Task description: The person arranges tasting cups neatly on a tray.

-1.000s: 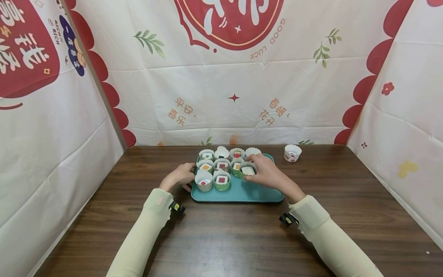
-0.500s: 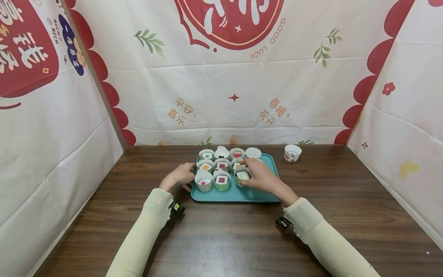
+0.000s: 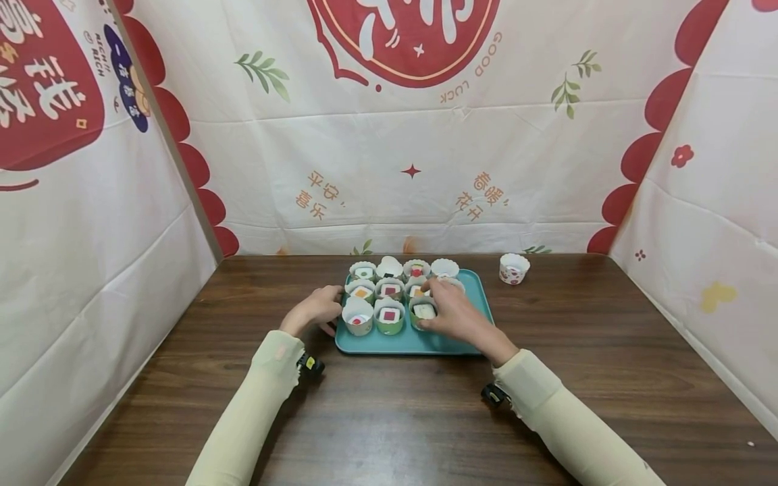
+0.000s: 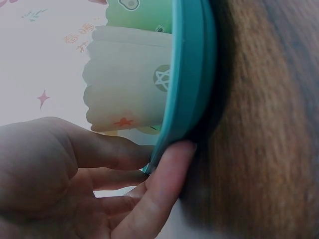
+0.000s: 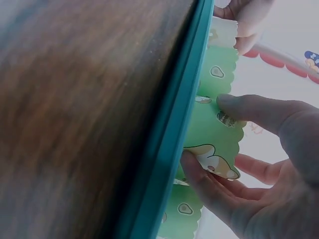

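Note:
In the head view, a teal tray carries rows of paper baking cups, several holding small white squares with coloured centres. My right hand grips a green paper baking cup with a pale square piece inside, in the front row beside another green cup. The right wrist view shows thumb and fingers around this printed green cup, low behind the tray's rim. At the tray's left edge, my left hand pinches the rim between thumb and fingers. A whitish cup stands just inside that rim.
A white paper cup with red print stands alone on the wooden table, right of the tray near the back edge. Printed white cloth hangs behind and along both sides.
My right hand has moved left and nearer with the green baking cup, bringing it beside the other green cup in the front row. My left hand stays at the tray's edge.

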A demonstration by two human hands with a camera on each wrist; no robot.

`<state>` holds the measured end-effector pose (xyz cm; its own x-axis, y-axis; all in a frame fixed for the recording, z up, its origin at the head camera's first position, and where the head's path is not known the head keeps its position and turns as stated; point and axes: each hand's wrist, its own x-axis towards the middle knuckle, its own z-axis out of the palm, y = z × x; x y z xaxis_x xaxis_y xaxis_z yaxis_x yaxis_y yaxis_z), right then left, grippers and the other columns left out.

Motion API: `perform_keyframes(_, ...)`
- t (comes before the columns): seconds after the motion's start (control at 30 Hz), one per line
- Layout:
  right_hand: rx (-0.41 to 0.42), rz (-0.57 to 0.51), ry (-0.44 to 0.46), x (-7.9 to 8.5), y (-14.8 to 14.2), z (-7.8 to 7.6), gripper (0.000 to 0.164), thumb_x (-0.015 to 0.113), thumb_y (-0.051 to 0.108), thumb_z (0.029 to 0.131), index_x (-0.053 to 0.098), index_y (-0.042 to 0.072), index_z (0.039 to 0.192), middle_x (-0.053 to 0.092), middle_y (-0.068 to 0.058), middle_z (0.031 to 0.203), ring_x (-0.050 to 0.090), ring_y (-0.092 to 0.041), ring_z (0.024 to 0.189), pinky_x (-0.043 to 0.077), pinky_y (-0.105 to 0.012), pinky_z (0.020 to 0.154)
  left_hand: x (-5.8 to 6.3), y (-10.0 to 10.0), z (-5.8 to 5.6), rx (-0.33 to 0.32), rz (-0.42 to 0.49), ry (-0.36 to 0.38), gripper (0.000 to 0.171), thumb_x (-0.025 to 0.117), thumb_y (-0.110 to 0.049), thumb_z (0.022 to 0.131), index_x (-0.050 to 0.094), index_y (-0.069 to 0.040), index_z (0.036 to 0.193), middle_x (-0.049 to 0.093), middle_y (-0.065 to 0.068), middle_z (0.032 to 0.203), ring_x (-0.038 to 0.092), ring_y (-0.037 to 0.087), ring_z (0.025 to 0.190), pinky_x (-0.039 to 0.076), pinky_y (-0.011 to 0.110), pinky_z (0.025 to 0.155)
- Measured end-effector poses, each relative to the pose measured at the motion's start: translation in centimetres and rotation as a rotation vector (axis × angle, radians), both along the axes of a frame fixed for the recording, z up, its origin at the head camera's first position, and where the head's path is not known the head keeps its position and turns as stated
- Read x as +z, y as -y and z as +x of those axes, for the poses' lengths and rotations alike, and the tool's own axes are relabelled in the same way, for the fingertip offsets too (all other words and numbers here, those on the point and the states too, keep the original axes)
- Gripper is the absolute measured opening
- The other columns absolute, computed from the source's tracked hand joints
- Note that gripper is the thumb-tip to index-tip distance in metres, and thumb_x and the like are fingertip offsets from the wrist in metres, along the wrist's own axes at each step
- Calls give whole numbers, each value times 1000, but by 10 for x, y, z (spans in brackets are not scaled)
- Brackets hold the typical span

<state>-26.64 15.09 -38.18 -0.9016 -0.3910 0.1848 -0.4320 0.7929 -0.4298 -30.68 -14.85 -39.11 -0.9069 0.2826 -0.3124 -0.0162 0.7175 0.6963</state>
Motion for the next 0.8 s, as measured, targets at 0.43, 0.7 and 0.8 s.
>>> perform_keyframes(0.43,-18,22,58,-4,5,2,69,89,27,81,54,-1,133,65,-20,124,62,-37,115,54,-52,95,2,0,1,1,0,-2,62,45,-3,98,32,1,159,52,27,145,69,30,94,66,37,65)
perform_keyframes(0.7,-3,36,94,-1,3,4,74,88,24,82,49,-2,139,65,-24,127,63,-38,119,55,-53,96,3,0,2,-3,-6,-6,60,44,-4,100,32,2,159,51,27,145,69,29,93,66,37,66)
perform_keyframes(0.8,12,38,96,0,1,5,72,86,19,82,48,-2,140,67,-23,125,65,-33,112,56,-49,91,3,-1,2,-5,-6,-8,60,45,-4,100,33,2,158,52,27,143,69,29,92,66,37,65)
